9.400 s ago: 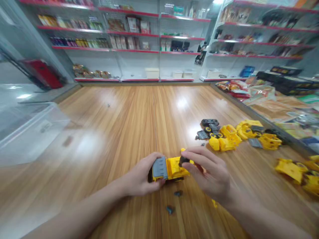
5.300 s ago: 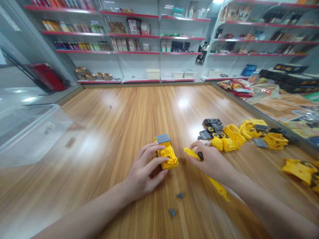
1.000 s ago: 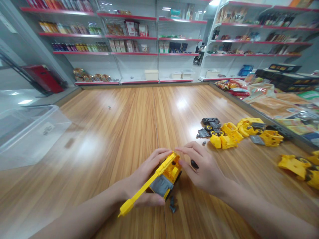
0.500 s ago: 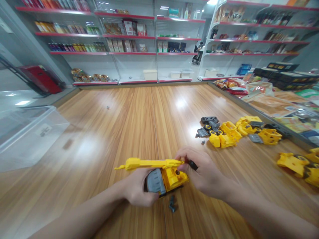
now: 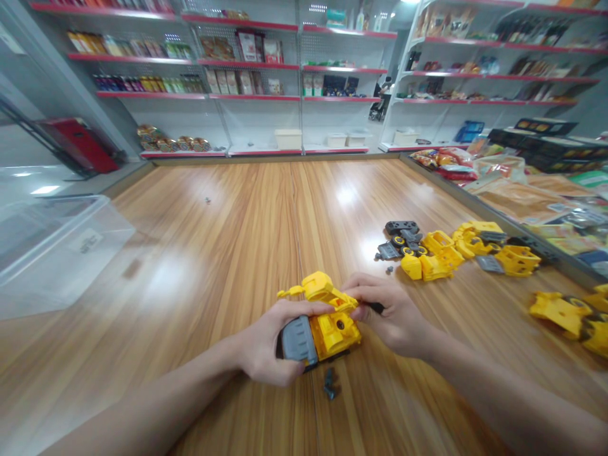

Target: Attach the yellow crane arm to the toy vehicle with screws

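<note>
Gripping the grey end (image 5: pixel 299 342) of the toy (image 5: pixel 329 335) with the left hand (image 5: pixel 265 345), with thumb (image 5: pixel 287 369) at the near side and fingers (image 5: pixel 306 308) along the far side, probably for steadying it. Pinching the root of the yellow boom (image 5: pixel 317 285) with the right hand (image 5: pixel 390 311), at the other end of the toy, perhaps for precise control of the joint. Held so, between both hands, on the surface (image 5: pixel 213 266) or just above it; cannot tell which. Along the far side of the toy, the bent boom, seemingly out of the way of the grey end. Tucked also in the right hand, a dark piece (image 5: pixel 377 308) of unclear kind, perhaps for sparing a second pick-up. Near the toy, at its near side, grey bolts (image 5: pixel 329 389), conveniently within reach. Well apart, beyond the toy and rightward, yellow parts (image 5: pixel 434 256) and dark parts (image 5: pixel 401 237), probably gathered there for leaving working room.
</note>
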`<state>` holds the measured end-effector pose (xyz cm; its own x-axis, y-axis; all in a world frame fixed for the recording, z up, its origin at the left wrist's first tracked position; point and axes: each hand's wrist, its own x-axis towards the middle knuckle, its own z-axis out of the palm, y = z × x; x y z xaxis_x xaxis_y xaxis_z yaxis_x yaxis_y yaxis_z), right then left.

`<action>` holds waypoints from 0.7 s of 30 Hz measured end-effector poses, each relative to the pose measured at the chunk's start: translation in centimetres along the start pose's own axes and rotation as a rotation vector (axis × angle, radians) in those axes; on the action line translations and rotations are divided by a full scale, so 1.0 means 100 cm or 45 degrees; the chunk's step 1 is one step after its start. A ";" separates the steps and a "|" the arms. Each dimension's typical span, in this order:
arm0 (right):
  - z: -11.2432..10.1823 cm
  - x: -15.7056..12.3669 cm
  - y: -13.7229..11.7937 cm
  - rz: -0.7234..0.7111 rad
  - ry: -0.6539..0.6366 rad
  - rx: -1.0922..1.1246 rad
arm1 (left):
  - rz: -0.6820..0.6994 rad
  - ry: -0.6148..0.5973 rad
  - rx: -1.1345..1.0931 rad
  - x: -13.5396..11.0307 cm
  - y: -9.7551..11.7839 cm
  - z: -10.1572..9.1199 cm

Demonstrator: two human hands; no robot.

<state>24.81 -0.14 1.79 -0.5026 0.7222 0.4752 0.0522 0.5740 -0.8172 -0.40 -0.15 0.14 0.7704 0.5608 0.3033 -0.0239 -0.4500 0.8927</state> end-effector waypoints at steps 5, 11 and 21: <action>0.003 -0.001 0.001 -0.039 -0.008 -0.068 | -0.169 -0.083 0.031 -0.007 -0.008 0.000; 0.003 -0.003 -0.001 -0.030 0.130 -0.164 | -0.082 0.048 0.115 -0.010 -0.015 -0.003; 0.015 -0.017 -0.012 -0.075 -0.529 -0.545 | -0.211 0.446 0.284 -0.005 -0.018 -0.002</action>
<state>24.35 -2.62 1.45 -0.8059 0.5229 0.2778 0.3140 0.7752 -0.5482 -0.91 0.53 -1.56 0.4889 0.8224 0.2909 0.2494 -0.4513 0.8568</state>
